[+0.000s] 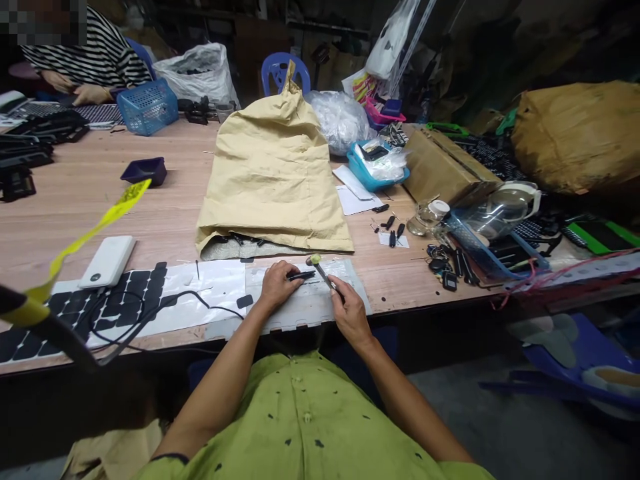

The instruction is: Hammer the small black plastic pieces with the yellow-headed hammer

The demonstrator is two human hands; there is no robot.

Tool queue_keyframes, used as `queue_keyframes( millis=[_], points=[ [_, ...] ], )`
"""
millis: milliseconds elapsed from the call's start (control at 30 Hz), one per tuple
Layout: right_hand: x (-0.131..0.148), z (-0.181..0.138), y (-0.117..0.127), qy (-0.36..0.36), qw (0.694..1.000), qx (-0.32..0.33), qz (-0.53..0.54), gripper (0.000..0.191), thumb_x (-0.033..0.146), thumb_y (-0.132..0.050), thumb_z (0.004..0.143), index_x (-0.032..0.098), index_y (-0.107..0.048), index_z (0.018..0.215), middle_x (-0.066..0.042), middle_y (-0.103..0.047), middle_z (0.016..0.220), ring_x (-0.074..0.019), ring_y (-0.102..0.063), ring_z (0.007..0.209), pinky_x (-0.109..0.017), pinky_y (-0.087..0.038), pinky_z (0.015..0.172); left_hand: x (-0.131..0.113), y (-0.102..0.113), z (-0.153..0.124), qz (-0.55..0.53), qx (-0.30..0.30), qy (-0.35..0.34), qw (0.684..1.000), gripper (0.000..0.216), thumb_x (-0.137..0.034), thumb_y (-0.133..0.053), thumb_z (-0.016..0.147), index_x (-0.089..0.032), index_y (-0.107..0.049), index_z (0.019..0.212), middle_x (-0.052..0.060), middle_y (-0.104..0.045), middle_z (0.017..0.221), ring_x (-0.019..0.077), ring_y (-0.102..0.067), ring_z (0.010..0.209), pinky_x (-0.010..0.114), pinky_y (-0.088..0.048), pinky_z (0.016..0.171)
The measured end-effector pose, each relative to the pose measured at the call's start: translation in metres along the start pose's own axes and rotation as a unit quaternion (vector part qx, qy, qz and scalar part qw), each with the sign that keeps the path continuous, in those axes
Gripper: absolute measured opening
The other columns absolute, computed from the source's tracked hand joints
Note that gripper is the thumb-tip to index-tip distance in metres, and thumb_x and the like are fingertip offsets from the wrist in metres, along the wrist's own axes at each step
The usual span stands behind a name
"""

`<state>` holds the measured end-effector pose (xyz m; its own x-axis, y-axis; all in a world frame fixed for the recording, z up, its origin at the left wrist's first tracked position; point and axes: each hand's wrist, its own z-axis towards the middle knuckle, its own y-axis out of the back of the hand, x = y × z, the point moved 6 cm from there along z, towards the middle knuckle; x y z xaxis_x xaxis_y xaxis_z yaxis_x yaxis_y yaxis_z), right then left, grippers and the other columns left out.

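My left hand (pixel 278 285) rests near the table's front edge, its fingers closed on a small black plastic piece (pixel 302 275) that lies against a white board (pixel 345 272). Wrapped round a dark handle, my right hand (pixel 351 313) holds a small hammer (pixel 316 261). The hammer's yellowish head is just above and to the right of the black piece; whether they touch I cannot tell. Beyond both hands lies a large tan cloth sack (pixel 280 180), with several dark pieces showing under its near edge.
At left lie a white power bank (pixel 109 261), a black cable (pixel 190 293) and a sheet with dark panels. A small purple tray (pixel 145 171) stands farther back. To the right are black pieces (pixel 392 238), a glass jar (pixel 425 219) and a blue basket (pixel 520 267). A person in stripes (pixel 110 53) sits far left.
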<state>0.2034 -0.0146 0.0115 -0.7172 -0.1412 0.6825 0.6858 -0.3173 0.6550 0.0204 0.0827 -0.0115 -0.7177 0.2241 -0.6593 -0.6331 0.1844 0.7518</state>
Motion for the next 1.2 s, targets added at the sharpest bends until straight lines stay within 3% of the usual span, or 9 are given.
queue_keyframes(
  millis=[333,667,867,1033,1200],
  points=[
    [0.005,-0.012,-0.003,-0.017,0.998,0.026,-0.051,0.042,0.019,-0.042,0.098,0.026,-0.070,0.130,-0.006,-0.074,0.113,-0.0183,-0.071,0.103,-0.028,-0.058,0.088,-0.006,0.002,0.000,-0.005,-0.005,0.025,1.000,0.011,-0.023,-0.074,0.078,-0.026,-0.074,0.088,0.002,-0.071,0.095,0.0238,-0.064,0.098,0.038,-0.049,0.091],
    [0.017,-0.015,-0.013,0.023,0.997,0.042,-0.061,0.043,0.018,-0.043,0.098,0.027,-0.070,0.131,-0.006,-0.074,0.107,-0.0178,-0.070,0.100,-0.026,-0.057,0.088,-0.007,-0.001,0.000,0.001,-0.001,0.025,1.000,0.010,-0.025,-0.075,0.079,-0.025,-0.073,0.088,0.003,-0.070,0.096,0.0243,-0.064,0.100,0.038,-0.049,0.090],
    [-0.014,0.013,0.002,-0.010,0.993,-0.030,-0.115,0.041,0.020,-0.045,0.097,0.027,-0.072,0.127,-0.008,-0.071,0.111,-0.0216,-0.065,0.104,-0.032,-0.054,0.088,-0.010,-0.001,-0.001,-0.008,-0.003,0.018,1.000,0.011,-0.023,-0.073,0.078,-0.025,-0.073,0.089,0.003,-0.071,0.096,0.0250,-0.064,0.100,0.038,-0.049,0.093],
    [-0.051,0.044,0.012,-0.058,0.969,-0.083,-0.225,0.039,0.015,-0.049,0.092,0.023,-0.073,0.122,-0.009,-0.065,0.096,-0.0236,-0.056,0.092,-0.033,-0.045,0.079,-0.008,-0.001,-0.001,-0.003,-0.004,0.015,1.000,0.010,-0.025,-0.072,0.079,-0.025,-0.074,0.089,0.003,-0.070,0.093,0.0249,-0.063,0.098,0.038,-0.049,0.091],
    [-0.058,0.047,0.006,-0.062,0.953,-0.094,-0.282,0.038,0.015,-0.050,0.093,0.024,-0.071,0.123,-0.008,-0.060,0.096,-0.0232,-0.051,0.090,-0.032,-0.037,0.075,-0.004,-0.003,-0.003,-0.006,0.000,0.005,1.000,0.011,-0.027,-0.067,0.085,-0.025,-0.074,0.093,0.003,-0.070,0.096,0.0242,-0.062,0.100,0.038,-0.047,0.092]
  ],
)
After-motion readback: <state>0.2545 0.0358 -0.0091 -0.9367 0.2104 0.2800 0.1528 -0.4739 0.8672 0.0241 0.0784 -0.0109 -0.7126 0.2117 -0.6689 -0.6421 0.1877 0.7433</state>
